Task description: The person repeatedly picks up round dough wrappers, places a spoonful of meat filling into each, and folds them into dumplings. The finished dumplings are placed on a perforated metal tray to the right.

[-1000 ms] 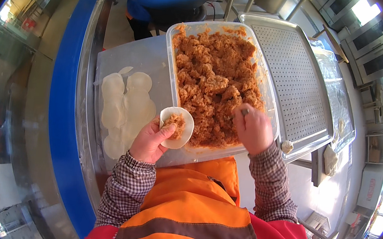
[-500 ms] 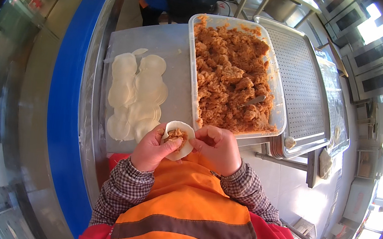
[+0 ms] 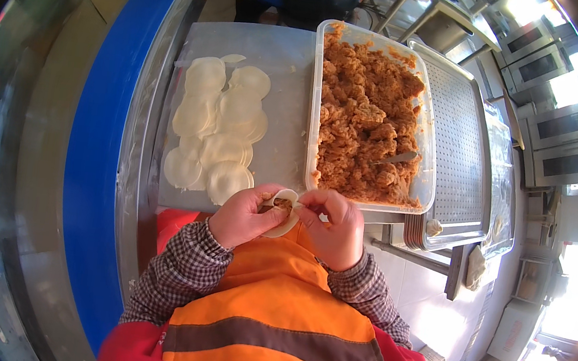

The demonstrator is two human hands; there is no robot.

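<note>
A round dough wrapper (image 3: 287, 224) around brown filling (image 3: 283, 203) is pinched by the left hand (image 3: 246, 213) and right hand (image 3: 336, 226) (both nearly closed) above the orange apron (image 3: 283, 297); stacked wrappers (image 3: 236, 114) lie on the worktop (image 3: 286, 109) beside a plastic tub (image 3: 425, 135).

Wrapper (image 3: 289, 223) curled inward around filling (image 3: 282, 203); right fingers (image 3: 322, 198) moved from spoon (image 3: 401, 157) to wrapper.
</note>
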